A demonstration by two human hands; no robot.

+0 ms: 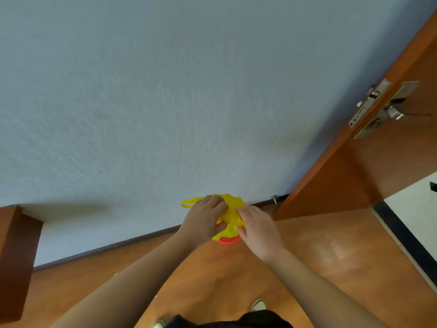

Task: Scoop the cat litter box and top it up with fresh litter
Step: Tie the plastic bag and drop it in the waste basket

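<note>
Both-handed, left hand (205,220) and right hand (256,229) grip yellow bag (230,217) between them.

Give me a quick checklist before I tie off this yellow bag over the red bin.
1. Left hand grips the yellow bag: ok.
2. Right hand grips the bag: ok.
3. Bag sits over the red bin: ok.
4. Loose bag handle gathered in: not ok, it sticks out to the left.
5. Bag contents contained: cannot tell, hidden.
6. Litter box within reach: cannot tell, not in view.
</note>
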